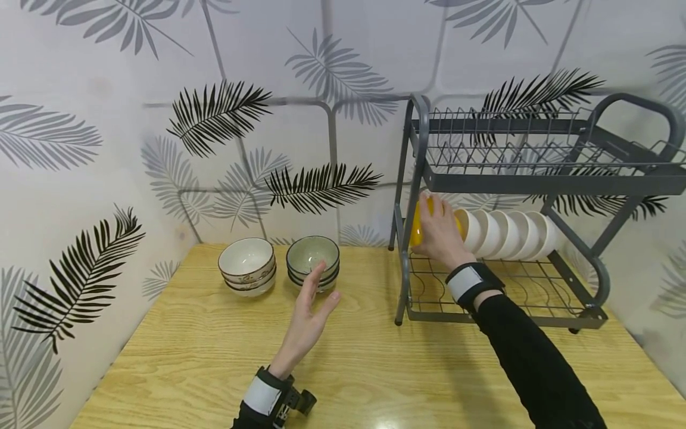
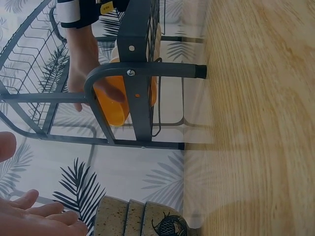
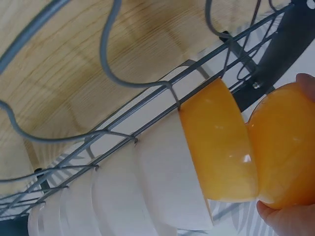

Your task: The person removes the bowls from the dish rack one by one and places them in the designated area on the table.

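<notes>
My right hand (image 1: 442, 235) reaches into the lower tier of a dark dish rack (image 1: 504, 322) and grips an orange bowl (image 3: 288, 147) at the tier's left end. Beside it, a second orange bowl (image 3: 219, 147) stands on edge in the wires. Several white bowls (image 1: 509, 235) line up to the right of that one. My left hand (image 1: 306, 325) hovers above the table with extended fingers and holds nothing. Just beyond its fingertips in the head view is a stack of green bowls (image 1: 305, 253).
To the left of the green stack, cream bowls with a patterned outside (image 1: 248, 259) are stacked on the wooden table (image 1: 177, 345). The rack's upper wire tier (image 1: 504, 155) overhangs my right hand. A leaf-patterned wall (image 1: 300, 71) runs behind everything.
</notes>
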Action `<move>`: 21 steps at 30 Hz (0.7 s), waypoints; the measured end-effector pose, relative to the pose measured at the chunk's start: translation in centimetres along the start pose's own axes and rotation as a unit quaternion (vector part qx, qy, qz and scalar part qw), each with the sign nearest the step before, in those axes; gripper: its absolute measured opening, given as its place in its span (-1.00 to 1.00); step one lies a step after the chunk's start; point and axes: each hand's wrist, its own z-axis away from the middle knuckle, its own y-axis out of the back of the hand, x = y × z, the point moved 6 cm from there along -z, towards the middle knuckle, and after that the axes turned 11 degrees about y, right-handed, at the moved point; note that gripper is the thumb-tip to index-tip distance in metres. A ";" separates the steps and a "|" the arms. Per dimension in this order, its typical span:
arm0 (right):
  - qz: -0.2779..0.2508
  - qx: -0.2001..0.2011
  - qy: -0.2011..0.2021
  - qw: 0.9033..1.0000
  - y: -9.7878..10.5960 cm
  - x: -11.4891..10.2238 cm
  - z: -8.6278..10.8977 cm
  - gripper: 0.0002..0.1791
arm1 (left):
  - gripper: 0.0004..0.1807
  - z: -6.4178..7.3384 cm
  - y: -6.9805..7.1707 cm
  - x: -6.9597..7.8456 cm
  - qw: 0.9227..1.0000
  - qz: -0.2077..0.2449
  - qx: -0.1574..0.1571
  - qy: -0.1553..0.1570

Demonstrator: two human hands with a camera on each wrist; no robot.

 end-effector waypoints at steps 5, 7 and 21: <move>-0.038 0.016 -0.015 0.999 0.7 -0.1 0.4 0.34 | -0.36 0.0 0.0 0.0 1.000 0.001 -0.001 -0.003; -0.048 0.022 -0.019 0.998 1.0 -0.1 0.6 0.34 | -0.36 0.0 0.0 0.0 1.000 0.001 -0.001 -0.003; -0.077 0.069 -0.020 0.994 2.4 -0.2 1.9 0.30 | -0.36 0.0 -0.3 0.0 1.000 0.002 -0.004 -0.011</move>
